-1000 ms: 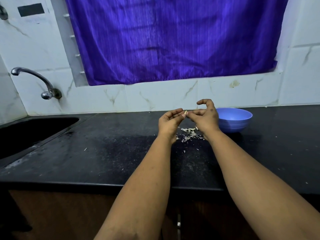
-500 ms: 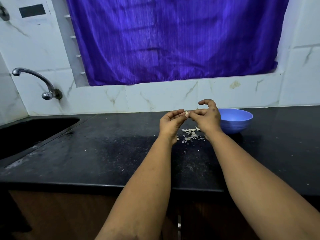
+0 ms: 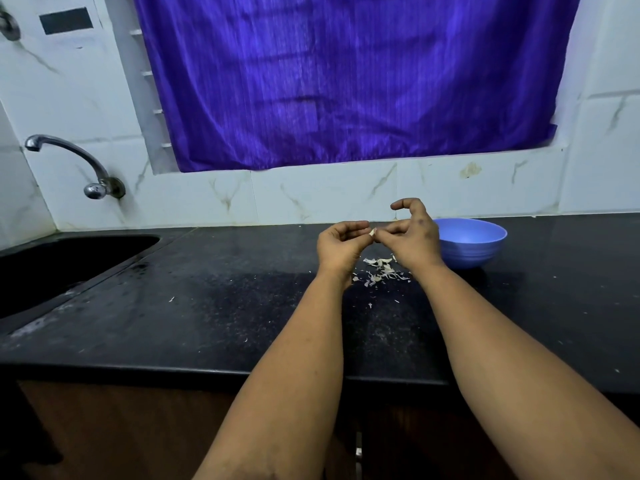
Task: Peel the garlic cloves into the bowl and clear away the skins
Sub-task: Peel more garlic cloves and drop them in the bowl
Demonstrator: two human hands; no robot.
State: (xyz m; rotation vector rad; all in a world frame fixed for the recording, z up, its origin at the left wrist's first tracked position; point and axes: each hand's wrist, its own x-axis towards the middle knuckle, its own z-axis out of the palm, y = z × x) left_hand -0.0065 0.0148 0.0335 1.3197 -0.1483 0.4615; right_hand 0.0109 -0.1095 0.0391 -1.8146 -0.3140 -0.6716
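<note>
Black stone counter fills my view under a white tiled wall and a purple curtain. Far left I see the dark sink set into the counter, with a chrome tap fixed to the wall above it. Moving right, my left hand is raised above the counter, its fingers curled, pinching a small pale garlic clove at the fingertips. My right hand meets it from the other side, thumb and a finger pinching the same clove, the index finger arched up clear of it. Beneath the two hands a loose heap of garlic skins lies on the counter, with a few stray flakes nearer me. Just right of my right hand stands the blue bowl, upright on the counter; I cannot see anything inside it from here.
</note>
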